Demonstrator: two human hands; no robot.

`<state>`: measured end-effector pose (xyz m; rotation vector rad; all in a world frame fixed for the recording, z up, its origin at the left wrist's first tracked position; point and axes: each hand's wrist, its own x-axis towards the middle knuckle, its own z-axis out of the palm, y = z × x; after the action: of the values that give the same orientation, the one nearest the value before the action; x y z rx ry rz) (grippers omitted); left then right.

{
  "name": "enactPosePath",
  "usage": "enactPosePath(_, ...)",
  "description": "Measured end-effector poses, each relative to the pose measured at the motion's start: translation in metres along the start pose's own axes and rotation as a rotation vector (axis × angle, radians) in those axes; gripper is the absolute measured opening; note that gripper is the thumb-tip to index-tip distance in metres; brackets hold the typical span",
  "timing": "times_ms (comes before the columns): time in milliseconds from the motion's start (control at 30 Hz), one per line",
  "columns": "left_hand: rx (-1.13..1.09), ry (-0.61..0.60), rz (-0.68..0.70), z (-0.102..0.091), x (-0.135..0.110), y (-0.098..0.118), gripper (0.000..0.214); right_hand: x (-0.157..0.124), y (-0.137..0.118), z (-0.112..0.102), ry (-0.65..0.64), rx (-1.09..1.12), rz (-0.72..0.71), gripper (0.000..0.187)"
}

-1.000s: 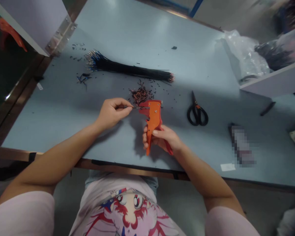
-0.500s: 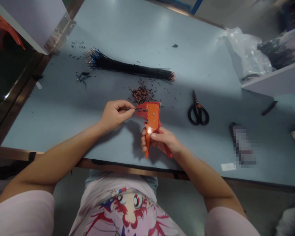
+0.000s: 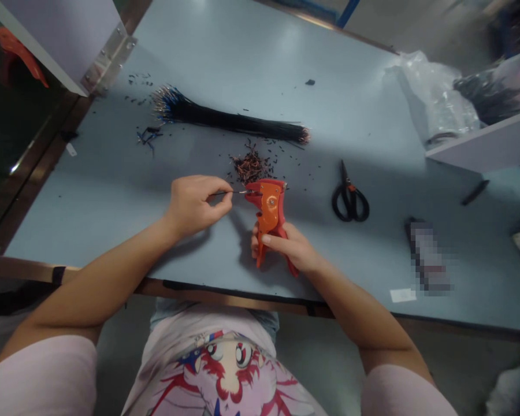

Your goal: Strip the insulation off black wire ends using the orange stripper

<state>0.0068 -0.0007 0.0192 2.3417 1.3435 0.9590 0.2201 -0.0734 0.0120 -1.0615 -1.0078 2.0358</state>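
Between the thumb and fingers of my left hand (image 3: 199, 202) is a thin black wire (image 3: 236, 192). The wire's right end shows at the mouth of a red and orange wire stripper (image 3: 269, 203); I cannot tell whether it touches the jaws. My right hand (image 3: 288, 245) is wrapped round the stripper's handles, holding it upright above the table. Just beyond the jaws lies a pile of stripped scraps (image 3: 250, 166), copper and black. Farther back rests a long bundle of black wires (image 3: 234, 120), with blue and metal ends at its left and bare copper at its right.
Black-handled scissors (image 3: 350, 202) lie right of the stripper. A blurred-out object (image 3: 429, 254) and a white label (image 3: 403, 295) are farther right. Blue and black offcuts (image 3: 148, 136) lie at left. A plastic bag (image 3: 442, 95) sits at the back right behind a white panel (image 3: 481, 138).
My left hand has drawn slightly left, and more of the wire's end shows outside the stripper. The stripper has shifted a little right, and its handles are squeezed closer together.
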Motion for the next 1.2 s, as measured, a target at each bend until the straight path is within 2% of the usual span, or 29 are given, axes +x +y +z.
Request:
enactPosePath(200,0.019,-0.047,0.085,0.0008,-0.002,0.003,0.012,-0.0005,0.0014,0.0016,-0.005,-0.046,-0.009,0.03)
enactPosePath(433,0.109,-0.003,0.065,0.003,-0.0051,0.0001,0.012,-0.0023,0.0002,0.0067,-0.039,-0.091,-0.018,0.028)
enactPosePath(700,0.052,-0.074,0.091,0.004,-0.0043,0.0019,0.013,-0.004,0.0003,0.0077,-0.033,-0.086,-0.014,0.028)
enactPosePath(867,0.096,-0.007,0.022,0.0068,-0.004,0.0006,0.012,-0.0053,0.0015,0.0089,-0.042,-0.082,0.009,0.029)
enactPosePath(1067,-0.114,-0.046,-0.075,0.0031,-0.0001,0.0004,0.011,-0.0024,0.0028,0.0061,0.003,-0.026,0.016,0.029)
enactPosePath(1200,-0.169,-0.099,-0.065,0.0045,0.0,0.0009,0.011,-0.0017,0.0028,0.0056,0.005,-0.023,0.015,0.028)
